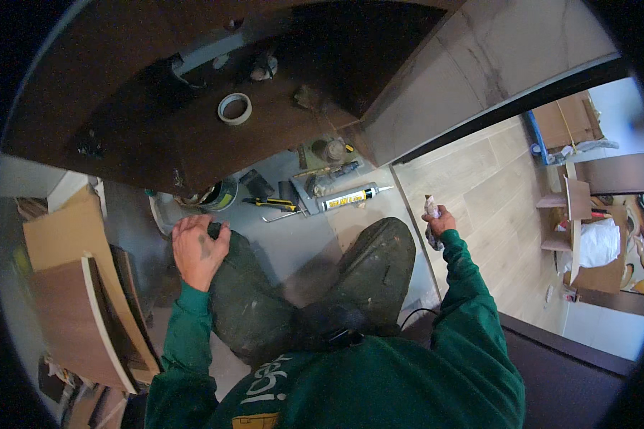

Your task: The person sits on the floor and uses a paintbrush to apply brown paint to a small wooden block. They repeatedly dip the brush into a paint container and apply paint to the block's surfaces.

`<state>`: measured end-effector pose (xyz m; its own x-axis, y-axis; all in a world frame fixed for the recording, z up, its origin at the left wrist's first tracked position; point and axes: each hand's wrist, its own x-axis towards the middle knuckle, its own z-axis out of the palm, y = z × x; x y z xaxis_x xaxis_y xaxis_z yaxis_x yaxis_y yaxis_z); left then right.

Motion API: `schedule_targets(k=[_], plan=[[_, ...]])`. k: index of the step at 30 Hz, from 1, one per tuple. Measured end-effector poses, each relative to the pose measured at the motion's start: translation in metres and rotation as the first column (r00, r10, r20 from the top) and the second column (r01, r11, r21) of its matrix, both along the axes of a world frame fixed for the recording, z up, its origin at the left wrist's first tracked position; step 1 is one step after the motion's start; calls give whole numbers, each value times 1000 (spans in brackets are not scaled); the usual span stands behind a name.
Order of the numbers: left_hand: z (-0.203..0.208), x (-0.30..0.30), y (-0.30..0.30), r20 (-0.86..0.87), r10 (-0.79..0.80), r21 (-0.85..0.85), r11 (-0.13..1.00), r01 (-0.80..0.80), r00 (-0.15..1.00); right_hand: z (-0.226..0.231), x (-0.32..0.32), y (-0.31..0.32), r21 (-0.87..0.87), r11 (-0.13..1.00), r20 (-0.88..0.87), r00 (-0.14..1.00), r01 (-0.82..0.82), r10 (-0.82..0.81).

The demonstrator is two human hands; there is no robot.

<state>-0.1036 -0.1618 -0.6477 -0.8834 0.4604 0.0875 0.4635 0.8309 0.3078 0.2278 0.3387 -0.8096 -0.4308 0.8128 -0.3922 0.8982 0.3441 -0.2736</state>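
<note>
My left hand (199,252) rests on my left knee with its fingers laid over it, holding nothing; a dark smudge marks its back. Out to the right, my right hand (442,220) is closed round a crumpled, stained whitish rag (429,206), which pokes out above and below the fingers. Between and beyond my knees, a caulking gun with a grey sealant cartridge (347,199) lies on the floor, nozzle pointing right. Left of it lies a yellow and black utility knife (277,203). A dark round tub (223,194) stands just beyond my left hand.
A brown wooden cabinet (143,136) opens ahead, with a roll of masking tape (235,109) inside. Boards and cardboard (71,300) lean at the left. A marble-look panel (494,57) rises at the right, beside a doorway onto a tiled floor (494,186).
</note>
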Motion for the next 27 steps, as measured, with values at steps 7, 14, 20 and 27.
schedule_targets(k=[7, 14, 20, 27], plan=[[23, 50, -29, -168, 34, 149, 989, -8, 985, -100, -3, -10, 79, 996, 70, 997, -30, 25], [35, 90, -56, -256, 141, 104, 988, -118, 956, -109, -71, -18, 92, 971, -165, 958, -222, 234], [39, 112, -64, -323, 185, 29, 982, -186, 928, -135, -177, -63, 121, 810, -285, 761, -574, 582], [26, 136, -75, -383, 247, -103, 946, -307, 890, -203, -277, -114, 208, 732, -154, 717, -649, 679]])
